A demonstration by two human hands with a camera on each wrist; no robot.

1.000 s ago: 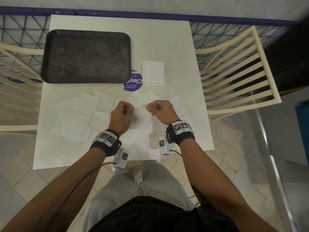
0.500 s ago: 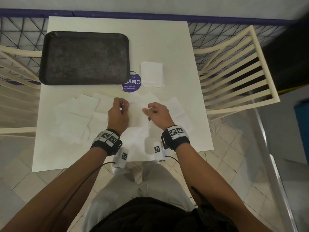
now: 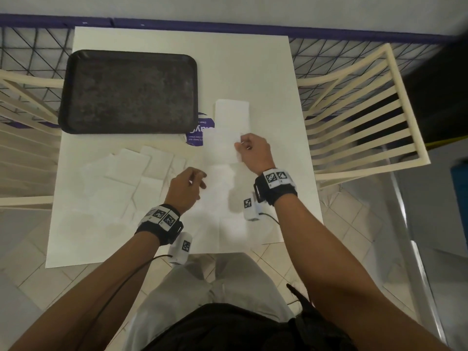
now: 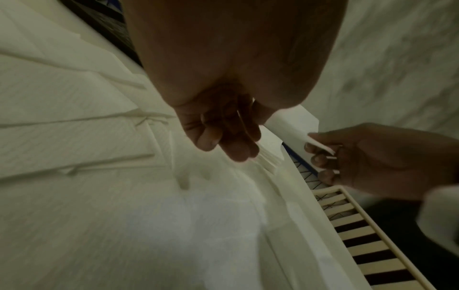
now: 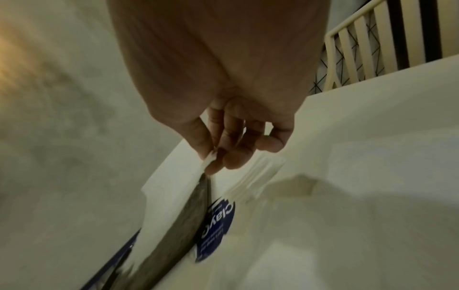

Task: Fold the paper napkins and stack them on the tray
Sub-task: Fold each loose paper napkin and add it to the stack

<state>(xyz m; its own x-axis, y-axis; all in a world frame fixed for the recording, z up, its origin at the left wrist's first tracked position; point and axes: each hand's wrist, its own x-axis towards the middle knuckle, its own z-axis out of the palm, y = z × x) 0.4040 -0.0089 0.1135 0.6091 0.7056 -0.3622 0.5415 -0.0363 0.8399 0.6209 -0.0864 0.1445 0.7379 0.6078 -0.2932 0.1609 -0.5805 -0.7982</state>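
My right hand [image 3: 249,148] pinches a folded white napkin [image 3: 220,148] by its right edge and holds it above the table, just in front of the small pile of folded napkins [image 3: 231,114]. In the right wrist view, thumb and fingers [image 5: 209,157] clamp the napkin's [image 5: 171,186] edge. My left hand [image 3: 190,183] hovers lower left of it with loosely curled fingers and holds nothing. Several unfolded napkins [image 3: 131,168] lie spread over the near half of the white table [image 3: 266,72]. The dark tray [image 3: 129,92] sits bare at the far left.
A round purple sticker [image 3: 200,134] lies between the tray and the folded pile. Cream slatted chairs stand at the right [image 3: 367,117] and the left [image 3: 20,97] of the table. A wire fence runs behind the far edge.
Both hands held the napkin in front of me. Now the left hand has let go, and the right hand has carried the folded napkin forward and right toward the folded pile.
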